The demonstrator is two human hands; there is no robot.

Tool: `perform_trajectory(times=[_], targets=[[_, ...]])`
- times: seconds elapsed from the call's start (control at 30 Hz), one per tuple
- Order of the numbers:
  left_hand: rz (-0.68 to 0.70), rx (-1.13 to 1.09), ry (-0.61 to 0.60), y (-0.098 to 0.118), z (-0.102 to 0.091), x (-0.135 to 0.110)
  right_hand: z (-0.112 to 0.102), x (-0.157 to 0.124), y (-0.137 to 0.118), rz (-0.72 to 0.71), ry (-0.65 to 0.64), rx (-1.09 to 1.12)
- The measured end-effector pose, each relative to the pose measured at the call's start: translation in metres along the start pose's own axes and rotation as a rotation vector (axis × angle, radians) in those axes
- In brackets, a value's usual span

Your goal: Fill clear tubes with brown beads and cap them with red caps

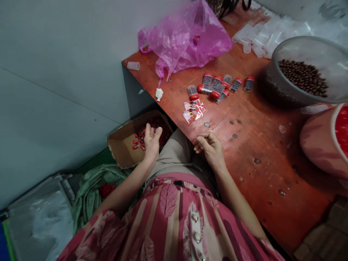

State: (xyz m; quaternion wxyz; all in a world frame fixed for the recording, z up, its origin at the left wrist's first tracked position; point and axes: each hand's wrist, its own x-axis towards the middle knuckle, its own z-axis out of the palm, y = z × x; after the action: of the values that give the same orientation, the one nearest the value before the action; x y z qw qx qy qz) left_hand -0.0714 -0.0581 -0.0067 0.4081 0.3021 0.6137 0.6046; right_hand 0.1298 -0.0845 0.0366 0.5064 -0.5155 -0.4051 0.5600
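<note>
My left hand (pixel 152 141) is over a cardboard box (pixel 119 145) beside the table, thumb and fingers apart, with nothing visible in it. Inside the box lie many small red-capped containers (pixel 139 139), partly hidden by that hand. At the table's near edge, my right hand (pixel 210 148) has its fingers curled together; whether anything small is between them is hidden. Beyond it lie shiny red printed cards or stickers (pixel 196 111). Behind these is a loose group of clear tubes with red caps (pixel 217 91), filled with dark beads.
On the red-brown table (pixel 252 134) are a pink plastic bag (pixel 185 40), a bowl of dark brown beads (pixel 304 78), a pink tub of red caps (pixel 323 141) and a pile of clear tubes (pixel 266 36). A green sack (pixel 92 195) lies at lower left.
</note>
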Motion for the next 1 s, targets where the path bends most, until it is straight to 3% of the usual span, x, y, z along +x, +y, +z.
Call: perform_trajectory(times=[0.07,0.17,0.3,0.4,0.57,0.7,0.8,0.9,1.0], targets=[[0.285,0.231,-0.158,0.003,0.011,0.009,-0.003,0.002,-0.002,-0.014,-0.005,-0.032],[0.629,0.546,-0.450,0.015,0.047,0.025,-0.004,0.005,-0.005,-0.033,-0.021,-0.078],[0.760,0.822,-0.541,0.020,0.090,0.044,-0.010,0.008,-0.009,-0.040,-0.052,-0.145],[0.762,0.844,-0.495,0.014,0.102,0.049,-0.017,0.013,-0.011,-0.042,-0.055,-0.187],[0.744,0.724,-0.429,0.008,0.102,0.045,-0.023,0.040,-0.012,-0.103,0.037,-0.189],[0.752,0.621,-0.403,0.015,0.101,0.029,-0.016,0.069,-0.011,-0.133,0.098,-0.023],[0.721,0.475,-0.450,0.024,0.101,0.014,-0.010,0.083,-0.015,-0.118,0.107,0.117],[0.502,0.281,-0.496,0.036,0.096,0.006,-0.010,0.085,-0.025,-0.126,0.088,0.157],[0.154,0.143,-0.606,0.044,0.088,0.007,-0.016,0.083,-0.036,-0.097,-0.073,0.064]])
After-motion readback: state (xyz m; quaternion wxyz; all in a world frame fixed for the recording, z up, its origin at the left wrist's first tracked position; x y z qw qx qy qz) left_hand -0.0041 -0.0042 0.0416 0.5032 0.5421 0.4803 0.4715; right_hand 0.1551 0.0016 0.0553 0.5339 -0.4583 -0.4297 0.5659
